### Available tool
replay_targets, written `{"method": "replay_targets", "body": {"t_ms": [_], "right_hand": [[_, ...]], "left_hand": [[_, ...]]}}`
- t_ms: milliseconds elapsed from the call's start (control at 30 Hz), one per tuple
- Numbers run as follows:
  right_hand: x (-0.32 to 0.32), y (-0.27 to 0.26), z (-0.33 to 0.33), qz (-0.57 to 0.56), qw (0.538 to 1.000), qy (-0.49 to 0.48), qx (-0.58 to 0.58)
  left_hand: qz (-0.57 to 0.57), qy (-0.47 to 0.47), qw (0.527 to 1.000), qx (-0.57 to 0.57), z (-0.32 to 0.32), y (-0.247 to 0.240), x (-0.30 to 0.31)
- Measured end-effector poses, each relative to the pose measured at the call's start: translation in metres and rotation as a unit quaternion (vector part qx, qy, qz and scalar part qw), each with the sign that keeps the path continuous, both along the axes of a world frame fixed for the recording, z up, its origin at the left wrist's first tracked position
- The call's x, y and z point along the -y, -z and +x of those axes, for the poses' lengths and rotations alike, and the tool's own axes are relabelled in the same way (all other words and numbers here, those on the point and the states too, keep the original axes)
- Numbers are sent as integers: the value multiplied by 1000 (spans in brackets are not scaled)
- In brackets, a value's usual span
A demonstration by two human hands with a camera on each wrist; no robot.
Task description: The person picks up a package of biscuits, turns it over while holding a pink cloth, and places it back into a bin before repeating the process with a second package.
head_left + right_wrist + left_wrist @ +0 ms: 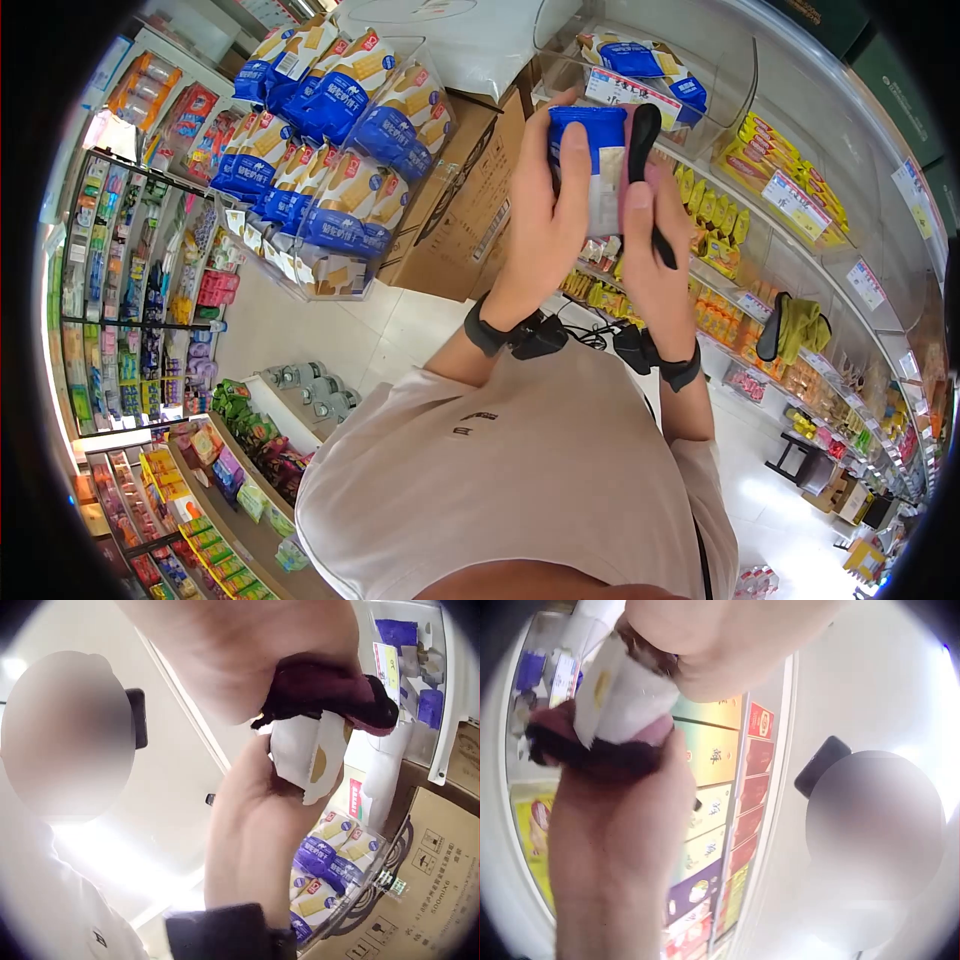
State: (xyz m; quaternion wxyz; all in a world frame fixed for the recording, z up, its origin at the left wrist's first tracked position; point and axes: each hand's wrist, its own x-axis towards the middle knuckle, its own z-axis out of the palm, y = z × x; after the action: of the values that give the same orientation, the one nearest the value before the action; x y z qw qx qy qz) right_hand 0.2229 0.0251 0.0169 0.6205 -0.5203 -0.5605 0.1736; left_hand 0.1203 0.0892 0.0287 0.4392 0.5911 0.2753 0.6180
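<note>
My left hand (pixel 543 215) grips a small blue and white biscuit packet (pixel 607 170), with the thumb along its front. Against the packet's right side, my right hand (pixel 657 235) holds a pink cloth item with a thick black edge (pixel 642 140). In the right wrist view this cloth item (pixel 326 694) looks dark maroon and lies against the packet's white end (pixel 311 754). The left wrist view has the same white end (pixel 622 694) between both hands, blurred. Much of the packet is hidden behind fingers.
Clear bins of similar biscuit packets (pixel 340 200) stand at the left beside a cardboard carton (pixel 460 200). Curved shelves with yellow packs (pixel 780 175) run along the right. A yellow-green cloth item with a black edge (pixel 797 328) hangs on a shelf edge.
</note>
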Motion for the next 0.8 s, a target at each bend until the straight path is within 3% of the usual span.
{"method": "replay_targets", "body": {"t_ms": [100,200,300,367,467,500,700,800], "right_hand": [[-4,13,-10,74,995,5,70],[5,10,-18,23,997,16,73],[4,13,-13,-21,1000,-8,-14],[0,12,-10,17,1000,-6,-21],[4,20,0,-16,999,28,33],[0,21,-3,51,998,38,22],[5,31,4,-35,999,37,8],[10,24,-1,-42,997,5,-62]], "left_hand": [[19,-43,998,-32,1,5,-1],[-51,6,995,89,-1,14,-8],[-165,24,969,181,2,13,-4],[-233,18,943,235,8,17,-4],[-227,63,928,287,9,23,-4],[-239,50,922,299,9,17,-2],[-246,44,911,327,14,18,0],[-250,42,920,299,16,19,1]]}}
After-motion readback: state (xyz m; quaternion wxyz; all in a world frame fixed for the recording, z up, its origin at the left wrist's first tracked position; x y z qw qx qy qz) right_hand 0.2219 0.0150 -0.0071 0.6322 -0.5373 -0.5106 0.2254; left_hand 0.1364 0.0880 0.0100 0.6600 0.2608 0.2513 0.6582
